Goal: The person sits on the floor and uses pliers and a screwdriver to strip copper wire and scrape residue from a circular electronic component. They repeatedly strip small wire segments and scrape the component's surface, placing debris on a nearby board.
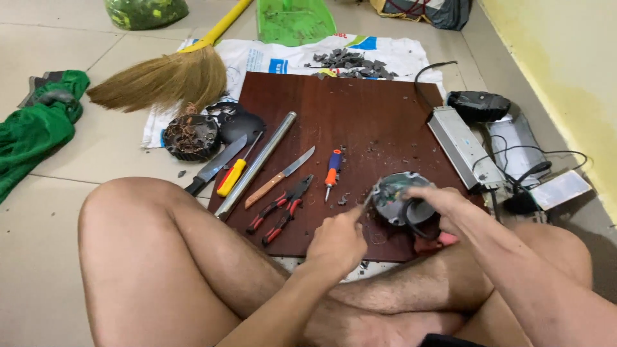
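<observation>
While the round grey motor housing (400,198) sits at the near right edge of the dark wooden board (360,115), just in front of the crossed legs, the work looks like prying or picking inside its open top. To do that well, the housing wants to stay pinned flat so the tool tip cannot skid, and the force should be small and aimed away from the steadying fingers. The right hand (443,204) curls over the housing's far rim, fingers partly closed, gripping it. The left hand (337,241) is closed in a fist around a thin tool (367,200) whose tip meets the housing's left edge; what kind of tool it is I cannot tell. Left of them lie 1 orange-and-blue screwdriver (332,172), red-handled pliers (280,209), a wooden-handled knife (279,178) and a metal tube (256,165).
</observation>
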